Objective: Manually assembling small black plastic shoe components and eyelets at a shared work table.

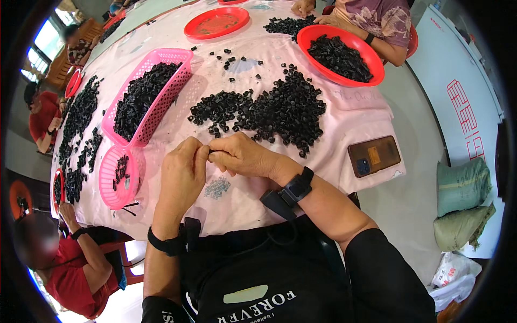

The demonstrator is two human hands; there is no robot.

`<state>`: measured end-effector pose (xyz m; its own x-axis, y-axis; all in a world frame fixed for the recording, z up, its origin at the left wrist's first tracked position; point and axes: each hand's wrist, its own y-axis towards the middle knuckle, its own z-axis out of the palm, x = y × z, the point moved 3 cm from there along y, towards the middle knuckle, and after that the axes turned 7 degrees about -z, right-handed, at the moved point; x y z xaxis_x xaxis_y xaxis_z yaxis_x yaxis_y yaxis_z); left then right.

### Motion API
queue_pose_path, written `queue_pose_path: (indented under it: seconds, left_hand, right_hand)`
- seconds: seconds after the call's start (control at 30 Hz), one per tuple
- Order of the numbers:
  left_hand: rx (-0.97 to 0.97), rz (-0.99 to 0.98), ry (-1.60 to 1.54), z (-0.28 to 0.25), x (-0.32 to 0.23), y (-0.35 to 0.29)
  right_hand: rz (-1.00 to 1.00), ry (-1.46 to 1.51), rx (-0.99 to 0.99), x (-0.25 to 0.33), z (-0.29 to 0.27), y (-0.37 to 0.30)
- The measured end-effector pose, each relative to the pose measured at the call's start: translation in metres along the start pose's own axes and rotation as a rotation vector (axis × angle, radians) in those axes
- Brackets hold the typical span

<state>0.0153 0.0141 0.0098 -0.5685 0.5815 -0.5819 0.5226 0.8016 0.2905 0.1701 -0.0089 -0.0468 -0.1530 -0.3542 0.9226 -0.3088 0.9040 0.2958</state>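
At the near edge of the worktop [344, 116] our two hands meet fingertip to fingertip, just short of the big pile of small black parts [269, 110] that lies spread on the pink cloth beyond them. Our left hand [183, 172] has its grip pinched narrow, thumb against forefinger, and our right hand [242, 156] closes its fingers toward the same spot, so the two touch. Whatever they pinch between them is too small and too covered by the fingers for us to make out, and we cannot tell which hand holds it. Both hands lie palm-down with knuckles up, forearms coming in from below, the right wrist wearing a black watch [296, 187] and the left a black band [167, 243].

Left of the pile a long pink basket [161, 99] is heaped with the same black parts, and a small round pink basket [116, 177] sits near our left hand with a few in it. A phone [374, 156] in a brown case lies to the right. Across the worktop another person's hands work beside a red bowl [340, 54] full of parts, and a second red bowl [216, 22] stands farther left; the people at the left are cut off by the rim
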Motion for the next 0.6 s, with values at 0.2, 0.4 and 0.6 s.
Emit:
queue_pose_path:
  seconds: [0.2, 0.4, 0.6]
  left_hand:
    - [0.027, -0.021, -0.079, 0.002, 0.005, -0.006]
    - [0.048, -0.034, -0.158, -0.001, 0.005, -0.002]
    - [0.112, -0.056, -0.060, -0.002, 0.005, -0.002]
  right_hand:
    - [0.058, 0.149, 0.054, 0.000, 0.004, -0.001]
    - [0.043, 0.140, 0.044, 0.003, 0.004, -0.001]
    - [0.052, 0.135, 0.077, 0.003, 0.003, -0.002]
